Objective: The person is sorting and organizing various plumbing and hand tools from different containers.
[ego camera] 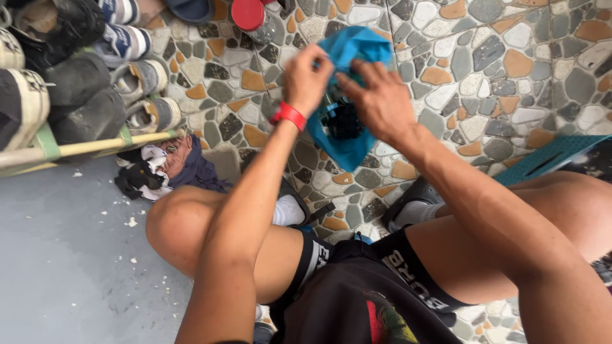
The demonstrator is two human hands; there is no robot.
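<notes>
My left hand [307,78], with a red band at the wrist, pinches the top edge of a blue cloth bag [349,143]. My right hand [379,99] grips the bag's other side, fingers spread over it. A dark object [344,121] shows inside the bag between my hands; its kind is unclear. The bag hangs above the pebble-patterned floor [484,57], in front of my bent knees.
A rack of shoes [76,76] fills the upper left behind a wooden rail [95,148]. A pile of rags [169,169] lies below it. A red-lidded jar [252,16] stands at the top. A teal board [548,156] lies at right.
</notes>
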